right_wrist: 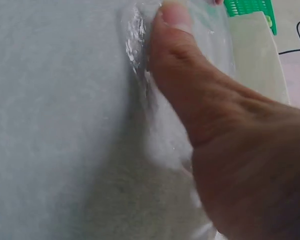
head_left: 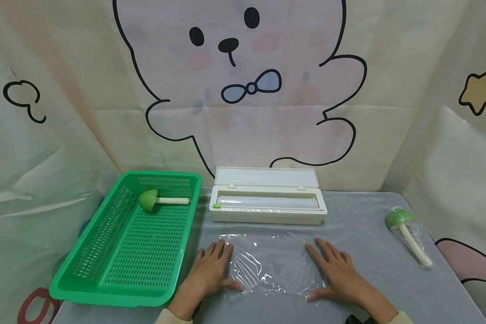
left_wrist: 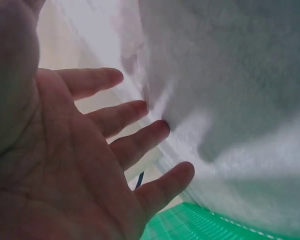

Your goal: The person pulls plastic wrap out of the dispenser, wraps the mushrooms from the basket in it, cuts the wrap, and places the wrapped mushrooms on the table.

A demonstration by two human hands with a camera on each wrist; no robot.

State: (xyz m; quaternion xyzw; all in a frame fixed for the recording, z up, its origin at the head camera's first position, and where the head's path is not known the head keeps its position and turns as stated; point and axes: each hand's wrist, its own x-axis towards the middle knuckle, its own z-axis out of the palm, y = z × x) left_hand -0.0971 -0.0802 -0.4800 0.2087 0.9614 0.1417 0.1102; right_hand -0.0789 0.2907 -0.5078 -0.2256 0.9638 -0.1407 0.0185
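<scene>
A sheet of clear cling film (head_left: 279,265) lies crinkled on the grey cloth in front of me, in the head view. My left hand (head_left: 212,270) rests at its left edge with fingers spread and straight; the left wrist view shows the palm and extended fingers (left_wrist: 140,142). On the film's right edge lies my right hand (head_left: 338,274), fingers also spread. Its thumb (right_wrist: 172,45) presses at the film's near right corner in the right wrist view. Behind the film stands a white cling film dispenser (head_left: 267,217), lid raised, a roll and a small green slider inside.
A green basket (head_left: 178,270) on the left holds a green-capped toy mushroom (head_left: 147,200) with a white stem. Another toy mushroom (head_left: 409,238), wrapped in clear film, lies at the right. Red scissor handles (head_left: 36,306) show at the lower left. A printed curtain (head_left: 243,130) hangs behind.
</scene>
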